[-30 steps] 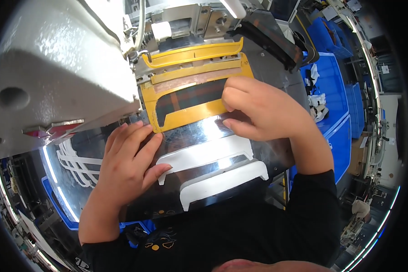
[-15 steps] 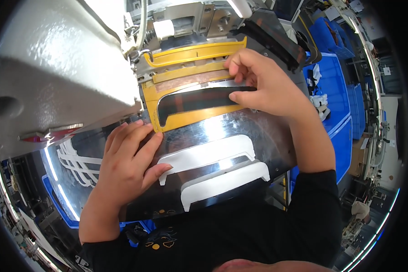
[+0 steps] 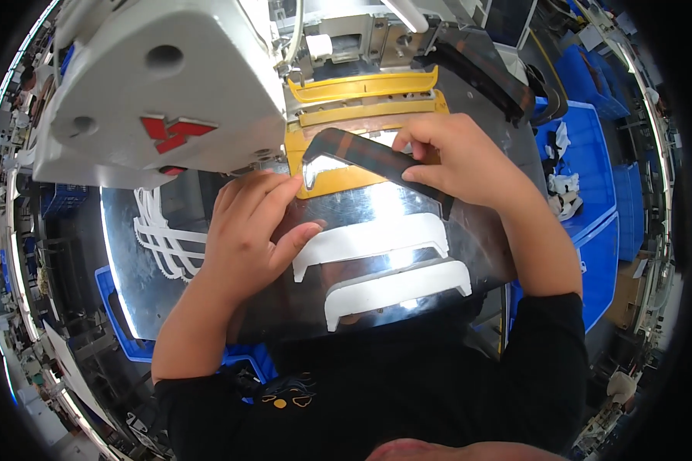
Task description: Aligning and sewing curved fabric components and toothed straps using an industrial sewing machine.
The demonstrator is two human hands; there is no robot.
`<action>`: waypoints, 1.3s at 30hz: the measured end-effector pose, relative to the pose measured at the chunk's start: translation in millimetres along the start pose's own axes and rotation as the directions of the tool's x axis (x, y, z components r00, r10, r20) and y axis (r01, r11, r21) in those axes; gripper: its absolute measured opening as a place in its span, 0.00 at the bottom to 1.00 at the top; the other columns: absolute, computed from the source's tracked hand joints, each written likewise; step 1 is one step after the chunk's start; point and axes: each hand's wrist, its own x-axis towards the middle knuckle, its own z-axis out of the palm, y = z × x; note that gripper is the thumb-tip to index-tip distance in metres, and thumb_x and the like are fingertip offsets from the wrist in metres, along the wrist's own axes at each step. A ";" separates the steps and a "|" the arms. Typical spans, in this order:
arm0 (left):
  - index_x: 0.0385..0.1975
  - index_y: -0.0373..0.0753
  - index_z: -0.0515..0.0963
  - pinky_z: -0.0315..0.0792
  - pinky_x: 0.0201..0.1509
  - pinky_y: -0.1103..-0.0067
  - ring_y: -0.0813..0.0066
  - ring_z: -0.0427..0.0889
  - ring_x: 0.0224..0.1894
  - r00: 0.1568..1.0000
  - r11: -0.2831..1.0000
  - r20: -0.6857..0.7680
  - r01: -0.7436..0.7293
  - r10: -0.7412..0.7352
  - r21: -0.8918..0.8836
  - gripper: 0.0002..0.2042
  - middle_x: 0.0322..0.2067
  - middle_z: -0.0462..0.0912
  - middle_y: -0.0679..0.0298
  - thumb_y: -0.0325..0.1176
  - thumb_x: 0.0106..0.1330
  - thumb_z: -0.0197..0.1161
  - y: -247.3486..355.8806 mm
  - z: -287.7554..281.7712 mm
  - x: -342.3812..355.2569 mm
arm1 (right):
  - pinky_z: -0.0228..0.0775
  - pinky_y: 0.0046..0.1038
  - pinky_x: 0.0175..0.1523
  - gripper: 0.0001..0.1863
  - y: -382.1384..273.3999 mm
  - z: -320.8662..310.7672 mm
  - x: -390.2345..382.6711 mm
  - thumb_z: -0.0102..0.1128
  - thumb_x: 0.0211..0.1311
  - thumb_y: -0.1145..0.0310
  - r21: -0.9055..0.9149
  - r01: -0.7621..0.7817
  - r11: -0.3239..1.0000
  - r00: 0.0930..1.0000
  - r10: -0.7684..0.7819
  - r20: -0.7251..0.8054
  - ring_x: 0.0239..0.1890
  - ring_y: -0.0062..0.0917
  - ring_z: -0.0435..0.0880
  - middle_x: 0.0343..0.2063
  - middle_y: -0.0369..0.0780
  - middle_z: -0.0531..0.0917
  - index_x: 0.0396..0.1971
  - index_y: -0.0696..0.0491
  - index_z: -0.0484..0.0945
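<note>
My right hand point(image 3: 457, 161) is closed on a dark plaid arch-shaped piece point(image 3: 357, 154), lifted at an angle over the yellow jig point(image 3: 331, 180). My left hand point(image 3: 250, 234) has its fingers stretched out, the tips at the jig's lower left corner near the piece's left end. Nearer me, two white arch-shaped pieces, an upper one point(image 3: 369, 236) and a lower one point(image 3: 392, 284), lie on the shiny metal plate point(image 3: 488, 257). A yellow bar point(image 3: 361, 86) sits at the back of the jig.
A white machine head point(image 3: 161, 88) overhangs the upper left. White cut strips point(image 3: 161, 242) lie left of my hand. Another dark piece point(image 3: 484, 81) rests at back right. Blue bins point(image 3: 600, 161) with white and black items stand to the right. Another blue bin point(image 3: 115, 319) is at lower left.
The plaid piece has been taken out of the jig's opening and raised in my right hand. The camera view has shifted, showing more of the machine head.
</note>
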 end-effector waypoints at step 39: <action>0.51 0.30 0.83 0.80 0.47 0.72 0.73 0.85 0.40 0.106 0.185 -0.829 0.983 -0.549 0.002 0.17 0.36 0.87 0.60 0.42 0.81 0.64 -109.4 -146.7 -371.8 | 0.72 0.22 0.43 0.07 11.5 22.7 -6.6 0.69 0.67 0.75 0.163 0.308 0.937 0.924 -0.254 -0.286 0.33 0.16 0.79 0.29 0.35 0.83 0.42 0.60 0.86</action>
